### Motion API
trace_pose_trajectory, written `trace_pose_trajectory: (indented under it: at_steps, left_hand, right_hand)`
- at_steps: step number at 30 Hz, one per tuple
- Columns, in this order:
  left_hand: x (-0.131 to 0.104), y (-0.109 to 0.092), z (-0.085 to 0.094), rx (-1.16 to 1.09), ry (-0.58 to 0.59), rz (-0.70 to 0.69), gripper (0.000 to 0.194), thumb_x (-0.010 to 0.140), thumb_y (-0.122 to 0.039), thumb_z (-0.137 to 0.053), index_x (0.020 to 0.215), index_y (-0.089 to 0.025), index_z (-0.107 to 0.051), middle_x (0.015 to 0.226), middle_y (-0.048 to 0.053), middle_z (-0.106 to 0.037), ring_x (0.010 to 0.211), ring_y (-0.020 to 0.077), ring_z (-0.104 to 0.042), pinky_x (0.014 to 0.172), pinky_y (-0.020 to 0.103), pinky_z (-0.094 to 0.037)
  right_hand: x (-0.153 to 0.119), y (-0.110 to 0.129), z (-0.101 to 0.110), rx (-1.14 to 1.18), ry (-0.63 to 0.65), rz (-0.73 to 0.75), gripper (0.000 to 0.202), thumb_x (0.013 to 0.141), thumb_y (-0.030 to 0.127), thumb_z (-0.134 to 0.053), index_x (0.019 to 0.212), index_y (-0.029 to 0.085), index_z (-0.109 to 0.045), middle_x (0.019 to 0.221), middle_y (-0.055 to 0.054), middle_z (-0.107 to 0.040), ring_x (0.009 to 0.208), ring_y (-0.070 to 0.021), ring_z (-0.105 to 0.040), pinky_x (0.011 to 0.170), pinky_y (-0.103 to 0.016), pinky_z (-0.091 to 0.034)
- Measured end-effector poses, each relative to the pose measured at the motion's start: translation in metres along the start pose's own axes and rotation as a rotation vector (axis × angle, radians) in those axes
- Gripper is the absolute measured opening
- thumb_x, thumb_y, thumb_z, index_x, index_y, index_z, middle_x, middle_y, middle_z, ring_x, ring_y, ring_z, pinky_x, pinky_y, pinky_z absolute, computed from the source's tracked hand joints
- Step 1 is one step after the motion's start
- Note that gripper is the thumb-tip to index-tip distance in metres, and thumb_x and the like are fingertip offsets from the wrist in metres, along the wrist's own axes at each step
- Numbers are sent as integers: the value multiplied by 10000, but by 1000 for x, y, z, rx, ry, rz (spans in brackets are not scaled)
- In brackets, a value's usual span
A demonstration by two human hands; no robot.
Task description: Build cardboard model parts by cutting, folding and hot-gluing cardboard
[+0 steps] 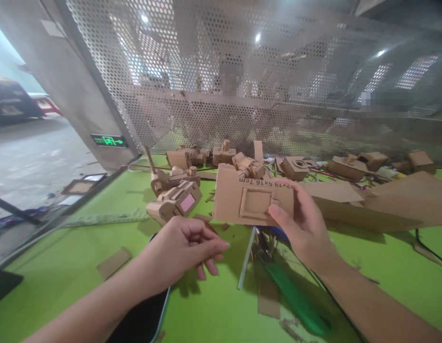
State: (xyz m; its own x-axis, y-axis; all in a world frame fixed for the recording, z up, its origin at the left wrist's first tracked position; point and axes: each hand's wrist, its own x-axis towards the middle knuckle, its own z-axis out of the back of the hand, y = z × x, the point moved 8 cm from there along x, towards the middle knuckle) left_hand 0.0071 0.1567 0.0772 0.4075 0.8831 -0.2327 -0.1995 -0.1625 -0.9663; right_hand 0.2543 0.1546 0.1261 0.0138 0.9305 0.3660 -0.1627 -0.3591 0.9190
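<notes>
My right hand [310,228] grips a brown cardboard piece [228,195] at its right end, thumb resting beside a raised square frame on its face. Printed size figures run upside down along the top of that piece. Just below its left corner is my left hand [188,250], fingers curled in and thumb against the forefinger; whatever lies between the tips is too small or hidden to make out. A cardboard model camera [176,202] with a pink screen sits beyond the left hand. Beneath the right hand lies a green-handled tool [295,295], beside a thin translucent stick [246,259].
Several more cardboard models [188,156] line the back of the green table [81,262], before a perforated metal panel [206,71]. A dark phone-like slab [142,317] lies under my left forearm. Large cardboard sheets [403,197] are at right; a cable and scraps lie about.
</notes>
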Motion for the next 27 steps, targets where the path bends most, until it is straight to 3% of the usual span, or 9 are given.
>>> trace_pose_trajectory:
  at_steps: [3,6,9,13,16,23,27]
  left_hand:
    - [-3,-2,-7,29,57,17,364,823,-503,-1026,778,-197,-836,668,22,-854,572,148,-792,538,190,-647]
    - [-7,-3,-15,67,121,13,378,987,-568,-858,932,-194,-860,879,65,-919,780,223,-892,614,248,-713]
    - [-11,4,-22,124,181,50,375,1077,-540,-734,997,-191,-845,903,74,-926,761,217,-889,649,277,-725]
    - [-14,12,-26,146,204,134,274,953,-437,-882,859,-190,-808,773,50,-893,664,175,-842,602,224,-674]
    - [-14,11,-27,135,213,157,296,860,-402,-955,774,-190,-767,704,24,-850,649,159,-826,579,186,-627]
    - [-23,9,-41,129,377,124,388,1049,-537,-720,874,-194,-770,810,62,-872,748,210,-875,661,252,-678]
    - [-26,7,-43,188,405,116,312,1052,-442,-690,1036,-188,-871,962,100,-925,850,242,-899,757,305,-713]
  right_hand:
    - [0,1,0,-37,-10,25,524,1027,499,-847,1484,338,-649,1364,-110,-785,1219,-356,-778,1024,-525,-686]
    - [1,1,1,-84,-24,40,526,1023,500,-846,1485,336,-655,1366,-109,-775,1200,-352,-776,1006,-515,-690]
    - [3,-1,4,-119,-33,22,531,1035,514,-832,1503,348,-644,1411,-110,-763,1249,-367,-767,1023,-533,-686]
    - [5,-6,10,-175,-75,12,543,1032,542,-828,1509,360,-644,1439,-111,-754,1265,-390,-760,1054,-593,-669]
    - [6,-9,13,-184,-89,14,544,1024,558,-833,1497,366,-645,1425,-106,-755,1242,-379,-767,1018,-572,-679]
    - [7,-12,15,-205,-99,4,541,1024,573,-830,1493,374,-649,1459,-106,-738,1251,-375,-759,1045,-593,-652]
    - [8,-15,13,-196,-79,-7,564,1021,573,-828,1504,352,-640,1488,-125,-734,1306,-394,-738,1087,-624,-637]
